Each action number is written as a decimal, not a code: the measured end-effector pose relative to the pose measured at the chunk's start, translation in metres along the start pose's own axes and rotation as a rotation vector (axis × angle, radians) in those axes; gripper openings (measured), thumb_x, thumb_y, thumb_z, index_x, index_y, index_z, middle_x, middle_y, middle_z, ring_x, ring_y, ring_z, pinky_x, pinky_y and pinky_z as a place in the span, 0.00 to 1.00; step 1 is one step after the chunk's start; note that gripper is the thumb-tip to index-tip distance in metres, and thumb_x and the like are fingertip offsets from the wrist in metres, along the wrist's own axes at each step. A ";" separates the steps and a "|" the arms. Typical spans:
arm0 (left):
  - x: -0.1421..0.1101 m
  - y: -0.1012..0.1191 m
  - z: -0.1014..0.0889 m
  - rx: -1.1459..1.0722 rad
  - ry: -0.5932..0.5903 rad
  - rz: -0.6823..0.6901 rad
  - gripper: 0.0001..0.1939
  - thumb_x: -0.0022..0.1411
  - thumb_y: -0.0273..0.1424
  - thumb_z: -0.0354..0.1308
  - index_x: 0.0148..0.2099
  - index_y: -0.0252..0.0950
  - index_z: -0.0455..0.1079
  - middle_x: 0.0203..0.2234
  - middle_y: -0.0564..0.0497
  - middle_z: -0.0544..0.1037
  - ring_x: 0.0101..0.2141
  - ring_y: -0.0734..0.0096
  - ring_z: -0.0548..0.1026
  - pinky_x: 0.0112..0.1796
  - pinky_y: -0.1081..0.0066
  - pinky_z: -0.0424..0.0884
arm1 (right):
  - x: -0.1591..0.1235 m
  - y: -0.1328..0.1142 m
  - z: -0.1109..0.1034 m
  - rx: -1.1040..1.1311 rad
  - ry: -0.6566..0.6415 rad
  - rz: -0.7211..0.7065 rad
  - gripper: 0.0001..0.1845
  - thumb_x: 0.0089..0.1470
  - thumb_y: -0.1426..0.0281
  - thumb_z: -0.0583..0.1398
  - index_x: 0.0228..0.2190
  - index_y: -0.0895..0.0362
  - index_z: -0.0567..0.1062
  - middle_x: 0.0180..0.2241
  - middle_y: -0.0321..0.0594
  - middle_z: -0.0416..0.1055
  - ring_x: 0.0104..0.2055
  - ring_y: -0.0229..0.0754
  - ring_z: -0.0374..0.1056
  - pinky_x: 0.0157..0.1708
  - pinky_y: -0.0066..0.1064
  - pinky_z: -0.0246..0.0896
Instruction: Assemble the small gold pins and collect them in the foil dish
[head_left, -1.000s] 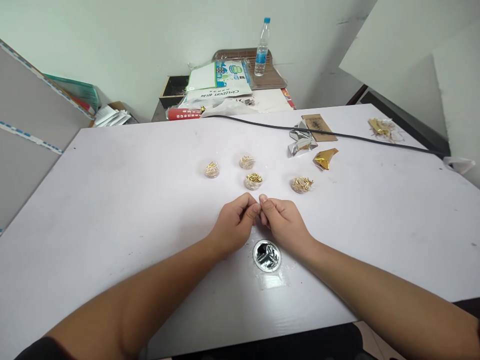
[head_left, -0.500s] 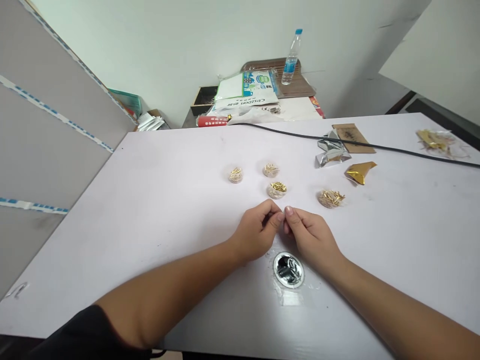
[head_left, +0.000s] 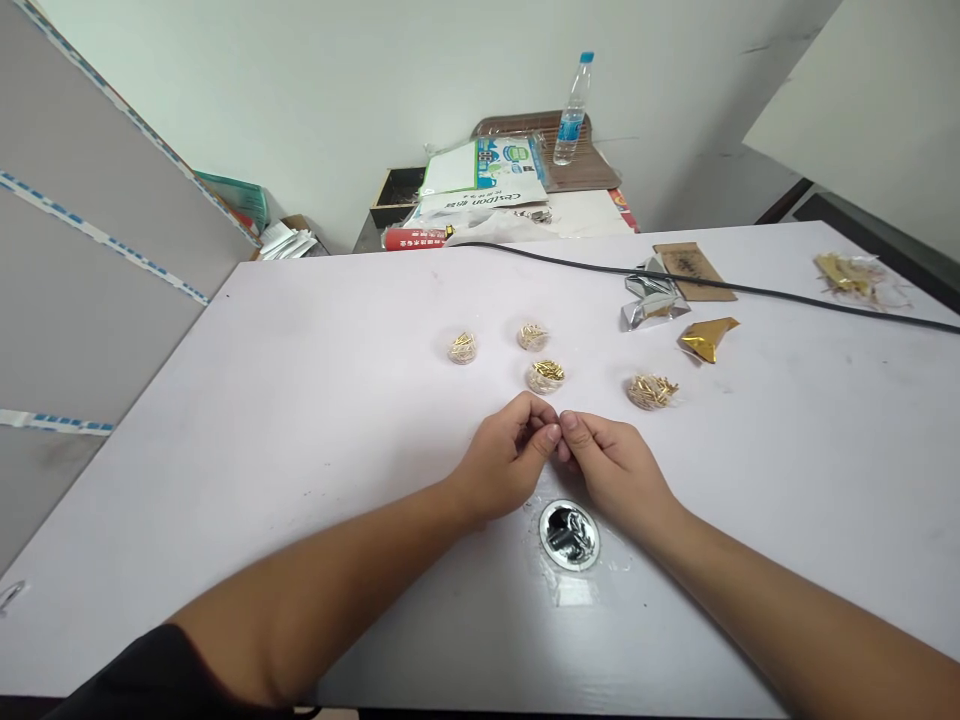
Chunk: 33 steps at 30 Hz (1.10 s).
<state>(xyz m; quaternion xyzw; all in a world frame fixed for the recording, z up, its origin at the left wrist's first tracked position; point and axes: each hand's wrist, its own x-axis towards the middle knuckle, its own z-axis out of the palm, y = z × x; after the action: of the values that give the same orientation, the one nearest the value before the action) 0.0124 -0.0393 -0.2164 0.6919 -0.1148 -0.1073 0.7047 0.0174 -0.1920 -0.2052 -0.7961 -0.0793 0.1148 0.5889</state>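
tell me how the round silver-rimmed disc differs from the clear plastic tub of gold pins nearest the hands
The round silver-rimmed disc has a dark centre; the clear plastic tub holds gold pins. In view, the disc looks wider than the tub. Both rest on the white table.

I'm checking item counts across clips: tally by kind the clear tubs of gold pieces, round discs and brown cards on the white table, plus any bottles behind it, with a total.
Clear tubs: 4
Round disc: 1
Brown card: 1
Bottle: 1
Total: 7
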 end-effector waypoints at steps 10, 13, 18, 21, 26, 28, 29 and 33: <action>-0.001 0.003 0.000 -0.039 0.012 0.033 0.04 0.67 0.30 0.55 0.39 0.35 0.66 0.30 0.50 0.77 0.34 0.71 0.78 0.39 0.68 0.74 | 0.000 -0.001 0.000 0.058 0.007 0.047 0.33 0.58 0.41 0.53 0.18 0.56 0.64 0.17 0.33 0.56 0.21 0.36 0.52 0.22 0.30 0.47; -0.001 0.004 -0.001 0.003 0.005 0.033 0.04 0.67 0.30 0.56 0.39 0.35 0.66 0.30 0.50 0.78 0.34 0.71 0.78 0.39 0.69 0.74 | 0.000 -0.001 -0.001 0.035 0.006 0.018 0.33 0.59 0.42 0.52 0.18 0.56 0.63 0.17 0.32 0.55 0.21 0.36 0.51 0.22 0.30 0.47; -0.001 0.004 -0.002 0.090 0.000 0.029 0.03 0.66 0.30 0.55 0.39 0.36 0.66 0.29 0.50 0.78 0.34 0.70 0.77 0.39 0.68 0.73 | 0.001 -0.001 -0.002 0.012 -0.009 0.002 0.34 0.60 0.42 0.50 0.17 0.55 0.62 0.16 0.32 0.54 0.20 0.35 0.50 0.22 0.30 0.47; -0.002 0.004 -0.003 0.196 0.020 0.034 0.03 0.66 0.30 0.54 0.38 0.36 0.65 0.29 0.51 0.78 0.32 0.70 0.76 0.38 0.69 0.71 | 0.001 0.000 -0.001 -0.005 -0.022 0.000 0.34 0.60 0.41 0.49 0.17 0.55 0.63 0.16 0.33 0.56 0.21 0.36 0.51 0.22 0.30 0.47; -0.003 0.005 -0.004 0.309 0.008 0.042 0.03 0.67 0.28 0.50 0.38 0.37 0.63 0.29 0.51 0.76 0.31 0.70 0.73 0.37 0.68 0.69 | 0.000 0.002 0.000 -0.006 -0.067 0.006 0.33 0.61 0.42 0.49 0.19 0.56 0.65 0.17 0.34 0.59 0.22 0.37 0.55 0.22 0.30 0.49; -0.002 0.006 -0.004 0.325 -0.002 0.054 0.04 0.68 0.28 0.49 0.38 0.37 0.62 0.28 0.52 0.75 0.31 0.70 0.72 0.38 0.68 0.68 | 0.000 0.003 -0.001 -0.009 -0.089 0.008 0.32 0.62 0.45 0.49 0.20 0.56 0.66 0.18 0.34 0.59 0.22 0.37 0.55 0.23 0.30 0.49; -0.002 0.006 -0.004 0.326 -0.005 0.057 0.04 0.68 0.28 0.49 0.37 0.37 0.61 0.28 0.52 0.74 0.31 0.70 0.71 0.38 0.68 0.68 | 0.001 0.004 -0.001 -0.015 -0.099 0.001 0.31 0.63 0.47 0.49 0.21 0.56 0.66 0.18 0.34 0.60 0.22 0.37 0.56 0.23 0.30 0.50; -0.001 0.005 -0.004 0.295 0.009 0.035 0.05 0.69 0.28 0.48 0.37 0.37 0.60 0.28 0.53 0.73 0.32 0.71 0.70 0.37 0.69 0.67 | 0.003 0.001 -0.006 -0.089 -0.143 -0.070 0.25 0.66 0.55 0.48 0.23 0.56 0.67 0.20 0.34 0.61 0.24 0.37 0.58 0.26 0.30 0.52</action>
<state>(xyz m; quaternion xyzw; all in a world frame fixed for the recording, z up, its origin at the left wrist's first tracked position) 0.0122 -0.0352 -0.2110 0.7864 -0.1382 -0.0740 0.5975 0.0218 -0.1975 -0.2050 -0.8078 -0.1541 0.1471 0.5495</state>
